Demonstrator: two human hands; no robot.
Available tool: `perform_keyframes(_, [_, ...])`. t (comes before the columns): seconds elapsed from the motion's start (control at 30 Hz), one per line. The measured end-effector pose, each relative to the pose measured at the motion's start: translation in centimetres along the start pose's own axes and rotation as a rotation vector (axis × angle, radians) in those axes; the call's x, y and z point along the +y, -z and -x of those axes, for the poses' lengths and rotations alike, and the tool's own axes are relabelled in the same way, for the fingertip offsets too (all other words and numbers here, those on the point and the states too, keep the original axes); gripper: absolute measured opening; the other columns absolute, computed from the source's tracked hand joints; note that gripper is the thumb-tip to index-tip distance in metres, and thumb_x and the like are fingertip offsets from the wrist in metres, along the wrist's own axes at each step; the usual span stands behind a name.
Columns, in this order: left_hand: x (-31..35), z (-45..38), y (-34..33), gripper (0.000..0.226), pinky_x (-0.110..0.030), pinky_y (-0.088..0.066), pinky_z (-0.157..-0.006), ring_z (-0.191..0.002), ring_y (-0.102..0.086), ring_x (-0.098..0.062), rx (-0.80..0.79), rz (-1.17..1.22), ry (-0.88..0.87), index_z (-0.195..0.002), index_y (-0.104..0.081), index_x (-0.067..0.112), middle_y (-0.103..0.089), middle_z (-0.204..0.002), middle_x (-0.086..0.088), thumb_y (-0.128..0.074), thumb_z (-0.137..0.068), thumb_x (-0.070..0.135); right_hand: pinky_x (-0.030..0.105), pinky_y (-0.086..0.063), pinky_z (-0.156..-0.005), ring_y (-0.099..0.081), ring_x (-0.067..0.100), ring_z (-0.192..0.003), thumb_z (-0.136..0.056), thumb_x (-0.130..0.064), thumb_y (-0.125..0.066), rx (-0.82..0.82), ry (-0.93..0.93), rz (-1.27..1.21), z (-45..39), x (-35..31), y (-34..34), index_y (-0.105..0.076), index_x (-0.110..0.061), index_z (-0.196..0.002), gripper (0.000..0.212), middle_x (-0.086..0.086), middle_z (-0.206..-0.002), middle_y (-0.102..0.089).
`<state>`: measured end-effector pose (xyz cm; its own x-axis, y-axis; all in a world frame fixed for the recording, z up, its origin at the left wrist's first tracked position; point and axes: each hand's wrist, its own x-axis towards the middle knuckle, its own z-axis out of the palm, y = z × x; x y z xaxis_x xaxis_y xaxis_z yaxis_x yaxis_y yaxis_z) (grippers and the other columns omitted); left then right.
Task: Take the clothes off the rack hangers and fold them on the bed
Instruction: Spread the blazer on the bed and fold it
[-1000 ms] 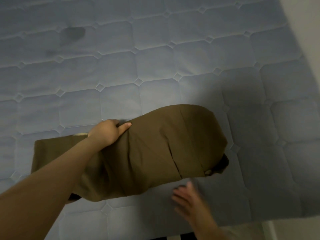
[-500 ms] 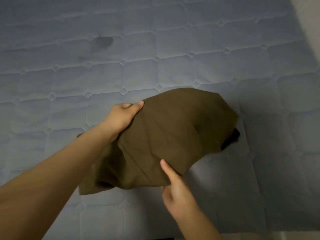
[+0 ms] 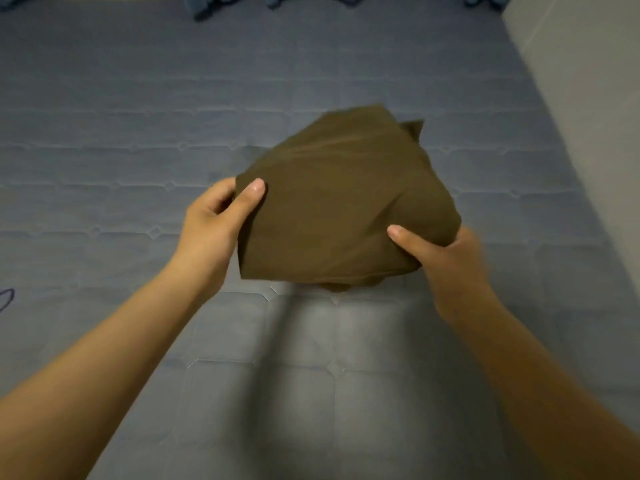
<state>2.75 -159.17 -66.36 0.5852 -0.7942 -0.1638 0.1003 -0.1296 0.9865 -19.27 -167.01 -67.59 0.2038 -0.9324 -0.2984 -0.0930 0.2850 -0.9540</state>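
A folded olive-brown garment [image 3: 343, 199] is held up above the bed [image 3: 138, 133], a blue-grey quilted mattress. My left hand [image 3: 216, 216] grips its near left corner, thumb on top and fingers underneath. My right hand [image 3: 446, 261] grips its near right corner, thumb lying across the top. The garment forms a compact, roughly square bundle with a loose corner sticking out at the far right. No rack or hangers are in view.
A pale wall [image 3: 588, 98] runs along the bed's right side. Blue fabric [image 3: 277, 0] lies at the bed's far edge. A dark curved mark [image 3: 7, 299] shows at the left edge of the mattress.
The garment went from lying half-folded on the bed to a compact bundle lifted in both hands. My right hand came up from the mattress and took its right corner.
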Motion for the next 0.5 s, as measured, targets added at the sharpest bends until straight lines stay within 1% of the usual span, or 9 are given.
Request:
perform_keyframes(0.07, [-0.7, 1.8, 1.6, 0.006, -0.019, -0.052, -0.076, -0.086, -0.067, -0.007, -0.05, 0.004, -0.04, -0.079, -0.075, 0.025, -0.073, -0.087, 0.009, -0.07, -0.076, 0.022, 0.01, -0.052, -0.059, -0.064, -0.008, -0.064, -0.068, -0.006, -0.079, -0.015, 0.025, 0.053, 0.6, 0.4, 0.4, -0.063, -0.028, -0.075, 0.028, -0.018, -0.072, -0.066])
perform_keyframes(0.17, [-4.0, 4.9, 4.2, 0.017, -0.015, -0.051, -0.076, -0.085, -0.068, -0.006, -0.1, -0.04, -0.027, -0.071, -0.077, 0.026, -0.074, -0.087, 0.009, -0.083, -0.056, 0.033, 0.013, -0.055, -0.06, -0.064, -0.006, -0.061, -0.065, 0.001, -0.079, -0.053, -0.057, 0.127, 2.4, 3.4, 0.9, -0.065, -0.024, -0.072, 0.03, -0.018, -0.063, -0.067])
perform_keyframes(0.2, [-5.7, 6.0, 4.9, 0.018, -0.015, -0.051, -0.074, -0.082, -0.068, -0.006, -0.111, -0.074, 0.02, -0.068, -0.077, 0.023, -0.074, -0.085, 0.008, -0.084, -0.057, 0.035, 0.017, -0.055, -0.062, -0.064, -0.004, -0.061, -0.065, 0.002, -0.08, -0.061, -0.104, 0.165, 3.2, 5.1, 1.2, -0.065, -0.023, -0.07, 0.03, -0.018, -0.066, -0.066])
perform_keyframes(0.27, [-9.5, 8.1, 6.4, 0.011, -0.016, -0.052, -0.065, -0.071, -0.067, -0.008, -0.145, -0.148, 0.177, -0.061, -0.075, 0.013, -0.073, -0.075, 0.001, -0.083, -0.067, 0.018, 0.028, -0.053, -0.066, -0.065, 0.007, -0.069, -0.064, 0.003, -0.08, -0.087, -0.248, 0.237, 5.0, 8.9, 1.7, -0.066, -0.019, -0.069, 0.027, -0.007, -0.072, -0.067])
perform_keyframes(0.3, [-11.3, 9.1, 7.0, 0.016, -0.019, -0.051, -0.061, -0.067, -0.065, -0.011, -0.174, -0.195, 0.278, -0.059, -0.072, 0.006, -0.071, -0.07, -0.006, -0.084, -0.066, 0.014, 0.031, -0.051, -0.068, -0.064, 0.015, -0.074, -0.064, 0.002, -0.081, -0.103, -0.34, 0.268, 5.9, 10.7, 1.8, -0.068, -0.015, -0.072, 0.023, 0.0, -0.077, -0.069])
perform_keyframes(0.33, [-13.1, 10.1, 7.7, 0.03, -0.022, -0.051, -0.06, -0.065, -0.063, -0.012, -0.215, -0.255, 0.358, -0.057, -0.069, 0.001, -0.069, -0.067, -0.012, -0.087, -0.059, 0.025, 0.031, -0.048, -0.071, -0.063, 0.02, -0.079, -0.063, -0.003, -0.083, -0.142, -0.445, 0.307, 6.9, 12.6, 2.2, -0.069, -0.011, -0.079, 0.023, 0.006, -0.083, -0.069])
perform_keyframes(0.4, [-15.7, 11.7, 8.6, 0.044, -0.023, -0.045, -0.061, -0.059, -0.057, -0.007, -0.31, -0.378, 0.51, -0.051, -0.065, 0.005, -0.063, -0.058, -0.007, -0.084, -0.044, 0.044, 0.03, -0.045, -0.079, -0.06, 0.018, -0.087, -0.046, -0.032, -0.093, -0.287, -0.637, 0.402, 8.7, 15.8, 2.9, -0.069, -0.014, -0.094, 0.057, 0.002, -0.09, -0.067])
perform_keyframes(0.43, [-16.7, 12.2, 9.0, 0.038, -0.022, -0.041, -0.06, -0.056, -0.053, -0.004, -0.376, -0.426, 0.59, -0.048, -0.063, 0.011, -0.059, -0.053, 0.001, -0.083, -0.047, 0.043, 0.029, -0.045, -0.084, -0.061, 0.017, -0.093, -0.031, -0.049, -0.091, -0.358, -0.692, 0.435, 9.7, 17.0, 3.0, -0.068, -0.019, -0.099, 0.078, -0.001, -0.096, -0.068])
perform_keyframes(0.5, [-17.5, 12.5, 9.2, 0.03, -0.018, -0.038, -0.062, -0.058, -0.054, -0.002, -0.522, -0.552, 0.775, -0.054, -0.064, 0.016, -0.058, -0.055, 0.011, -0.084, -0.063, 0.038, 0.03, -0.043, -0.097, -0.057, 0.019, -0.115, -0.025, -0.062, -0.086, -0.426, -0.722, 0.463, 11.0, 19.0, 3.2, -0.061, -0.017, -0.119, 0.107, 0.002, -0.118, -0.064])
